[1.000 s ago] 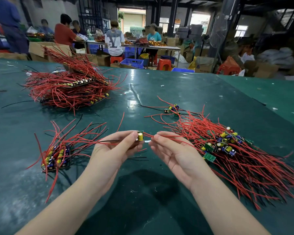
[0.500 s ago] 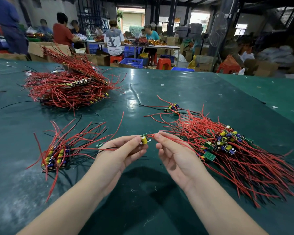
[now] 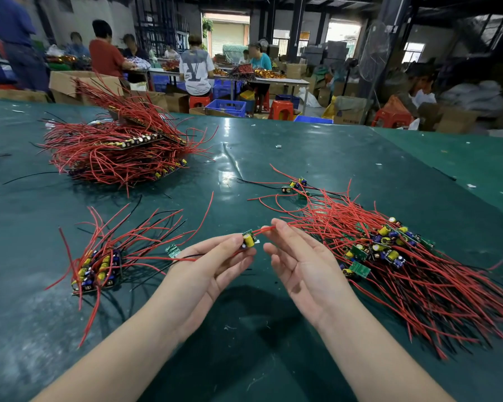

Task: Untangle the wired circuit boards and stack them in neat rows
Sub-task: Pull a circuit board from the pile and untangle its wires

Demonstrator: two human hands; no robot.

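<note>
Circuit board (image 3: 249, 238) in left hand (image 3: 206, 274), now nearer right hand (image 3: 299, 268), wire straighter.

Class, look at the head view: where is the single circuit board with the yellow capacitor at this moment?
The circuit board is near centre, pinched at the left hand's fingertips above the green table, its red wire running to the right hand.

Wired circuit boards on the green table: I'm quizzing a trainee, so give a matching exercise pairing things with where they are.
Things:
1. single board
2. small neat stack
3. tangled pile
4. big stacked heap

Places:
A. far left on the table
B. near left
C. right of the hands
D. held in the left hand

Pairs: 1-D, 2-B, 3-C, 4-A
</note>
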